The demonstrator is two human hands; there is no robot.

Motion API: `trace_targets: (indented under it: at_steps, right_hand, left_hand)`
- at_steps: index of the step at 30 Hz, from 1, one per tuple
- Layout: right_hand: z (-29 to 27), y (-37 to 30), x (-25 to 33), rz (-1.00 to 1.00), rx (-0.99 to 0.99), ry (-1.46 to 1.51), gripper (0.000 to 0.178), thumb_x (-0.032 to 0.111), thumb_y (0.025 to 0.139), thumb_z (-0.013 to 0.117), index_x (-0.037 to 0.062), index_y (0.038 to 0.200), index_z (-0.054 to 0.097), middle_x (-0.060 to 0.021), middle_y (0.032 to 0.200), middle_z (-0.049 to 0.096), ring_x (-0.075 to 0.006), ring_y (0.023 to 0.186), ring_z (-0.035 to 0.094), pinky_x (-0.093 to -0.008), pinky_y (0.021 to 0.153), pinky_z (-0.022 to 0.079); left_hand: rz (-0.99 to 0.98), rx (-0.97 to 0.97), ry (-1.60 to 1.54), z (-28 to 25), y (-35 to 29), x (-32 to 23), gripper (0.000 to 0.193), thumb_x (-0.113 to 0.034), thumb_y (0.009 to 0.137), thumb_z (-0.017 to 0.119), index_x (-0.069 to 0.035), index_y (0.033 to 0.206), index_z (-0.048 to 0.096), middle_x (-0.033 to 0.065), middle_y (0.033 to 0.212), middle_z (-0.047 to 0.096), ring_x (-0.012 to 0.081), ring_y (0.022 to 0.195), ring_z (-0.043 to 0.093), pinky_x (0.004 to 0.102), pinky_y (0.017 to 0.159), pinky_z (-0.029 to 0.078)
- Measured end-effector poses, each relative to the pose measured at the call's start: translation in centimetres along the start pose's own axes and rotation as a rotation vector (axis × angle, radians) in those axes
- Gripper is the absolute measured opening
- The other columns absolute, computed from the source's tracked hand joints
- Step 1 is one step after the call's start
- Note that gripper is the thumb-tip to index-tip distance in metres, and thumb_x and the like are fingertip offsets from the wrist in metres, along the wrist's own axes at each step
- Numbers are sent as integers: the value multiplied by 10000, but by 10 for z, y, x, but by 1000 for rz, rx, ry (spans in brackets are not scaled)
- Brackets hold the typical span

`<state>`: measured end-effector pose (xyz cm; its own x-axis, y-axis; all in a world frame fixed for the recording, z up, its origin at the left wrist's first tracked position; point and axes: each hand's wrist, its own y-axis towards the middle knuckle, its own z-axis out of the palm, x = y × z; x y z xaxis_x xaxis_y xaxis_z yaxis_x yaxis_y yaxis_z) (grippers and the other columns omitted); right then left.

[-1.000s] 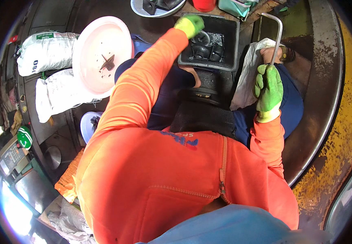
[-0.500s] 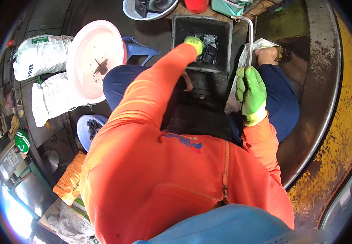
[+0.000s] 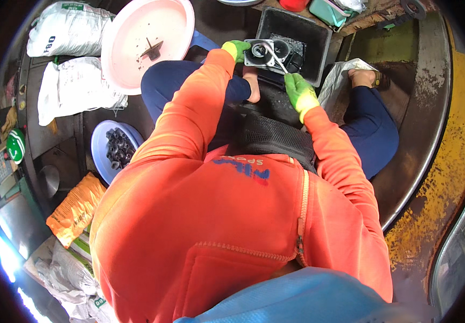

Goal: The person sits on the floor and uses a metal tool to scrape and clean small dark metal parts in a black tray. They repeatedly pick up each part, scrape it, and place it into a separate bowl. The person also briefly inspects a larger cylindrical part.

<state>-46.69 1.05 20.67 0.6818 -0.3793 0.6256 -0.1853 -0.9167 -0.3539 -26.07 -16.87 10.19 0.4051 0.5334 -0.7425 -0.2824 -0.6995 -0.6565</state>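
Observation:
My left hand [image 3: 236, 50], in a green glove, grips the left edge of a squarish black-and-grey part [image 3: 267, 62] with round openings. The part is at the near left side of a black rectangular bin [image 3: 296, 22]. A bent metal rod [image 3: 278, 63] is in my right hand [image 3: 300, 92], also gloved in green. Its curved end lies over the part; whether it touches or hooks into an opening, I cannot tell. More dark pieces [image 3: 296, 60] lie in the bin beside the part.
Left of my knee, a pink basin [image 3: 130, 46] holds a dark pointed piece. A light blue basin [image 3: 100, 151] with several black parts [image 3: 119, 146] stands nearer me. White sacks [image 3: 71, 89] lie at far left. On the right runs a curved metal edge [image 3: 431, 151].
My left hand has come out of the bin to its left side, holding the part. My right hand has moved forward and left, lowering the rod over it. The view has shifted.

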Motion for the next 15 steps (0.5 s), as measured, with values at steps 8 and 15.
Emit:
trace_targets:
  at_steps: [8, 15]
  right_hand:
    - [13, 3, -1, 72, 98, -210, 473, 470, 948, 312, 64, 1035, 539, -240, 1041, 606, -430, 967, 567, -499, 810, 434]
    - [-23, 3, -7, -175, -381, 230, 295, 342, 944, 477, 64, 971, 572, -160, 883, 627, -366, 856, 597, -409, 751, 461]
  left_hand:
    - [633, -99, 881, 26, -33, -12, 815, -345, 606, 767, -146, 1331, 453, 173, 1470, 278, 398, 1337, 259, 436, 1076, 312]
    - [633, -181, 653, 55, -60, -78, 468, -392, 636, 752, -116, 1007, 684, 131, 955, 679, 309, 901, 638, 386, 823, 493]
